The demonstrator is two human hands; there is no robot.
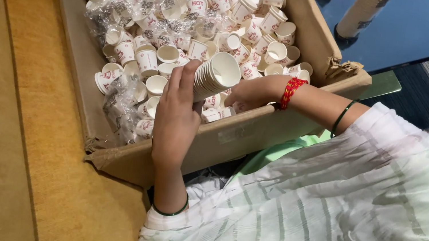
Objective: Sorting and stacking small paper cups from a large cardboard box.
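Over the near wall of the cardboard box (258,134) both hands were at work, and every place below is given from that box. The left hand (174,122) rose just inside the near wall with its fingers wrapped round a nested stack of paper cups (213,77), mouth tilted up and away, so that the open end was free to take another cup. The right hand (254,93) reached over the same wall beside the stack, palm down and fingers dipped among the loose cups (207,26); whether it pinched one I cannot tell, as its fingertips were hidden.

One stack was held, of too many nested cups to count. The loose white cups with red print filled the box far beyond counting, lying every way up. Crumpled clear plastic wrap (152,5) lay over the cups towards the box's far left. Beyond the box's far right corner two tall cup stacks (363,12) stood on a blue surface (426,34). Each wrist bore one green bangle, and the right also a red thread band (291,92).
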